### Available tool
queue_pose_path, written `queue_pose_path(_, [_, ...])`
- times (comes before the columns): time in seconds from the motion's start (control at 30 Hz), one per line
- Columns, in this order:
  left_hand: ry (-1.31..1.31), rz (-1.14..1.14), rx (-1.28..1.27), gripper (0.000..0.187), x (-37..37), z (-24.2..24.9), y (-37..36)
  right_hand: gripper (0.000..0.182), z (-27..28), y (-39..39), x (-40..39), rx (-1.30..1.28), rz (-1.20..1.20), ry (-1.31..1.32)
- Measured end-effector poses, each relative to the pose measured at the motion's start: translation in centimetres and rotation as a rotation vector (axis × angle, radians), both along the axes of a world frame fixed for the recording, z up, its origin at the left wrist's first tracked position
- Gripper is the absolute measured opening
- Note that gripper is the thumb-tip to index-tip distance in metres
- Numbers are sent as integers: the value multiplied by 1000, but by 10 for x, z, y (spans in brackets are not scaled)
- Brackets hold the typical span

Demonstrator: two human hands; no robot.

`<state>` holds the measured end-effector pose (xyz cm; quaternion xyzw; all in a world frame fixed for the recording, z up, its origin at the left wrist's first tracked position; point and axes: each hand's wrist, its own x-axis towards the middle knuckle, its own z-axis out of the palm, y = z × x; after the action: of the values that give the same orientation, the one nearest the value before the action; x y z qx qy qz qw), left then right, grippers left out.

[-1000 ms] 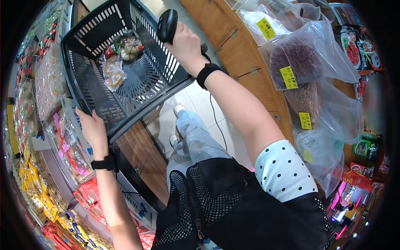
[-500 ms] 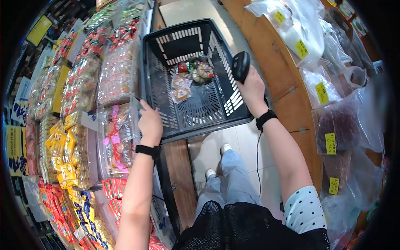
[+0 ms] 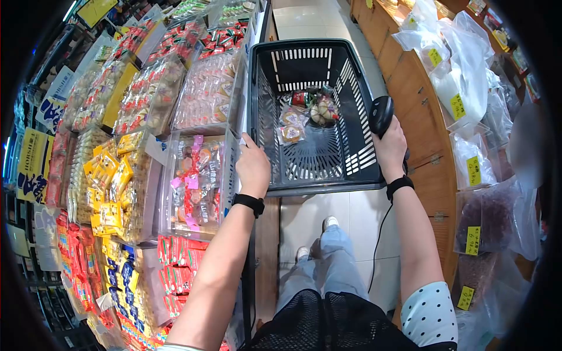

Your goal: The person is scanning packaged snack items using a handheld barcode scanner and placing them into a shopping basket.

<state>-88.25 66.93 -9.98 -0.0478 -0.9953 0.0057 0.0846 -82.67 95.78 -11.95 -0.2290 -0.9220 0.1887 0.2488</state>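
1 dark basket over the floor, lightly loaded.
From my remote end: left hand at its left rim, grip unclear; the basket (packets inside) should prove light, stiff, steadiest by opposite rims; my right hand wraps its fingers around a black device.

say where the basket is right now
In the head view, the basket is above and slightly right of centre, its near end between the left hand and right hand, packets to its left and the wooden cabinet to its right.
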Motion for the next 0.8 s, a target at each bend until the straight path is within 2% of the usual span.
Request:
queue_pose_path(0.5, [-50, -2, 116, 54, -4, -1, 1, 52, -4, 2, -8, 29, -7, -8])
queue_pose_path(0.8, [-69, 25, 80, 54, -15, -3, 7, 48, -5, 9, -18, -7, 9, 1])
